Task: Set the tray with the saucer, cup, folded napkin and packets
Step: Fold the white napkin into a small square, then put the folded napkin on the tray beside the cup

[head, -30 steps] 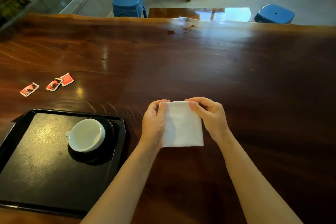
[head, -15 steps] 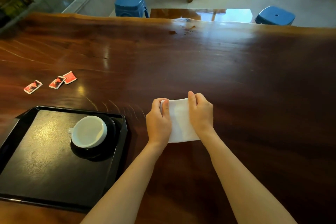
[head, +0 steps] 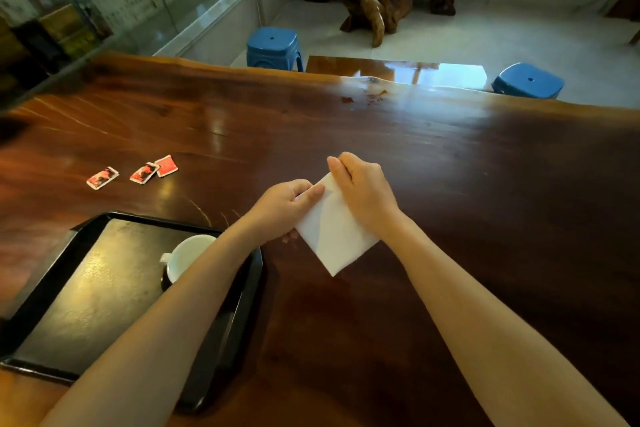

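Both hands, left hand (head: 282, 206) and right hand (head: 363, 192), pinched on white napkin (head: 334, 236); cup (head: 185, 256) half hidden, saucer (head: 165, 282) barely visible behind left forearm on black tray (head: 45, 291).

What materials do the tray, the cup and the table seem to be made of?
Tray: probably black plastic, with a dull textured sheen. Cup: white and smooth, likely ceramic. Table: dark wood with visible grain and a glossy finish that mirrors the light.

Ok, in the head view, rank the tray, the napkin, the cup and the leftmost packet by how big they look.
1. black tray
2. white napkin
3. white cup, though a forearm hides part of it
4. leftmost red packet, which also lies farther from the camera
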{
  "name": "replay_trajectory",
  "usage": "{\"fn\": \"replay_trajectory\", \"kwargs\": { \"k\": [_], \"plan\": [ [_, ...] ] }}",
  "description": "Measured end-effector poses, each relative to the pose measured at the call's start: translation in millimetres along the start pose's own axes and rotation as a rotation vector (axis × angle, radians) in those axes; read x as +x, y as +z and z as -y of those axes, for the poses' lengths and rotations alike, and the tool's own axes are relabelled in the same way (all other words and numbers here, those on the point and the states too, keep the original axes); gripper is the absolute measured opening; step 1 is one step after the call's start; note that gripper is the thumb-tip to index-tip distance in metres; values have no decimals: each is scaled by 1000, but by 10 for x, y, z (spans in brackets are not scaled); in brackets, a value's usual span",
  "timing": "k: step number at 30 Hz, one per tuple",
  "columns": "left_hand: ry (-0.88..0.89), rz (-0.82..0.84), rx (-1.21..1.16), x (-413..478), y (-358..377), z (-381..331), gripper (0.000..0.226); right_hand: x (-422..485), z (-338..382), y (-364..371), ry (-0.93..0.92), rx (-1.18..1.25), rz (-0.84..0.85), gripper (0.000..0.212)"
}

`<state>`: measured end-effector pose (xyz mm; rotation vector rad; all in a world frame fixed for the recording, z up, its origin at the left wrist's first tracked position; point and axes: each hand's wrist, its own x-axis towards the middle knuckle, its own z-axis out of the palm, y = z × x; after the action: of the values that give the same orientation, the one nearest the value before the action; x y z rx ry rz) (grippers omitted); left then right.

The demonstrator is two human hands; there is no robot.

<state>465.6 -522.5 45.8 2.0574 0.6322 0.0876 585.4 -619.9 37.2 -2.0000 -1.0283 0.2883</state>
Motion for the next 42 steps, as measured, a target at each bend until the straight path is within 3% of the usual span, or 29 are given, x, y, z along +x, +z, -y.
{"fn": "replay_trajectory", "kwargs": {
  "k": [4, 7, 10, 14, 17, 21, 25, 30, 34, 39, 42],
  "plan": [
    [71, -222, -58, -86, -141, 116, 29, 171, 118, 50, 169, 134, 15, 40],
    [20, -446, -201, -266, -394, 390, 31, 159, 293, 242, 432, 477, 138, 42],
    [-62, -575, -364, -445, -663, 765, 26, 15, 528, 715, 528, 794, 266, 31],
    [-134, -659, -374, -666, -1043, 1342, 23, -29, 991, 1697, 604, 665, 137, 31],
    [-142, -664, -369, -773, -1420, 1801, 26, -5, 1246, 2340, 423, 320, -43, 36],
    [-146, -657, -313, -871, -1888, 2298, 26, 29, 1545, 2994, 398, 245, -116, 31],
    [-220, -614, -241, -982, -2086, 2593, 20, 31, 1675, 3337, 492, 243, -95, 30],
    [-426, -546, -276, -913, -2077, 2968, 29, -135, 1620, 3720, 649, 264, 120, 29],
    [-554, -410, -269, -899, -2019, 3303, 28, -329, 1498, 3999, 775, 285, 102, 27],
    [-550, -323, -263, -912, -2094, 3441, 33, -407, 1378, 4223, 804, 275, 88, 8],
    [-528, -305, -209, -905, -2054, 3526, 31, -428, 1319, 4272, 780, 68, 73, 15]
  ]
}}
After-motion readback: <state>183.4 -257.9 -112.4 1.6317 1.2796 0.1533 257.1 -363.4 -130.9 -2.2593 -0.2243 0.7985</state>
